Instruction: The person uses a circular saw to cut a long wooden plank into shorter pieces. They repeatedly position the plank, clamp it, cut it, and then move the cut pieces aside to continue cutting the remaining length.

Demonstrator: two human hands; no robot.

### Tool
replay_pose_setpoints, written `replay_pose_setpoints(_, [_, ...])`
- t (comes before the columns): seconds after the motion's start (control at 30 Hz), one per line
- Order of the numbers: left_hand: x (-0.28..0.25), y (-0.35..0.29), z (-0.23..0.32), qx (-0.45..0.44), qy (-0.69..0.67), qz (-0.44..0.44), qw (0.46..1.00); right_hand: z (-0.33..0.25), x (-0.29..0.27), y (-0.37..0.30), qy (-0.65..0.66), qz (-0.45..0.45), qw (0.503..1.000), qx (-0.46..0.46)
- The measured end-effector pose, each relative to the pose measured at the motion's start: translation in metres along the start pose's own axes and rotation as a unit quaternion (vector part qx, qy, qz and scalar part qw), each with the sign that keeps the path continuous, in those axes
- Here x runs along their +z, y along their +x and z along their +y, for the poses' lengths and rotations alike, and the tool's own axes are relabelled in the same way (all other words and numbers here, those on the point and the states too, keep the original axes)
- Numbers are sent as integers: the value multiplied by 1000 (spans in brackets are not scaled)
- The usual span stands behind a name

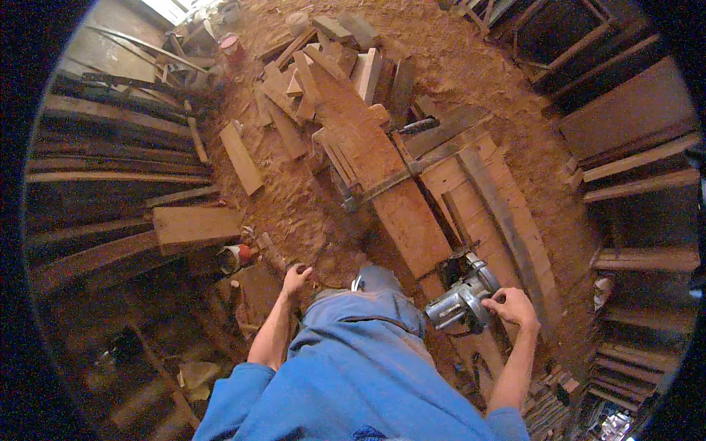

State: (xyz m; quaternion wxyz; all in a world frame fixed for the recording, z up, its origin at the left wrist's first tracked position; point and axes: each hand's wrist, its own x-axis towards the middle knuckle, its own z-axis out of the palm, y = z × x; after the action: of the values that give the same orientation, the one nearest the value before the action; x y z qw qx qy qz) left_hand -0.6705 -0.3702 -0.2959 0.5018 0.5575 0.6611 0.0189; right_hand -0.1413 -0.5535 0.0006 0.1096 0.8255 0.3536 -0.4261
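Note:
A grey metal power tool point(465, 295), which looks like a circular saw, rests at the near end of a wooden workbench point(518, 228), right of my body. My right hand point(512, 306) is at the right side of its housing, fingers bent and pinched against it. The tool's underside and blade are hidden. Left of my waist, my left hand point(298, 279) hangs with its fingers curled. A small dark patch shows at those fingertips, too small to name. A wide sawdust-covered board point(408, 220) lies along the bench's left part, ahead of the tool.
A heap of wood offcuts point(294, 95) covers the bench's far end and the ground. Sawdust point(294, 213) coats the floor, with a loose plank point(241, 158) on it. Stacked boards point(118, 176) line the left; wooden frames and shelves point(640, 184) stand right. A red-and-white container point(237, 256) sits near my left hand.

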Motion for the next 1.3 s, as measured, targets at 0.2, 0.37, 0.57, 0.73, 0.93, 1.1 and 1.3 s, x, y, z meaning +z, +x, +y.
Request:
replay_pose_setpoints(0.2, [18, 105, 129, 42, -87, -62, 993, -42, -80, 98, 34, 107, 984, -139])
replay_pose_setpoints(0.37, [35, 187, 218, 246, -78, 110, 960, -101, -129, 239, 90, 120, 952, -267])
replay_pose_setpoints(0.57, [77, 252, 238, 106, -553, -24, 826, -183, -170, 378, 85, 310, 883, -342])
replay_pose_setpoints(0.73, [95, 281, 206, 110, -798, -256, 534, -241, -174, 428, -103, 393, 835, -372])
replay_pose_setpoints(0.93, [67, 255, 218, 200, -545, 12, 814, -303, -179, 482, -344, 178, 886, -255])
replay_pose_setpoints(1.1, [33, 250, 247, 188, -114, 232, 947, -359, -185, 550, -427, -45, 848, -311])
replay_pose_setpoints(1.3, [23, 288, 240, -4, -313, 172, 934, -405, -147, 564, -419, -96, 861, -272])
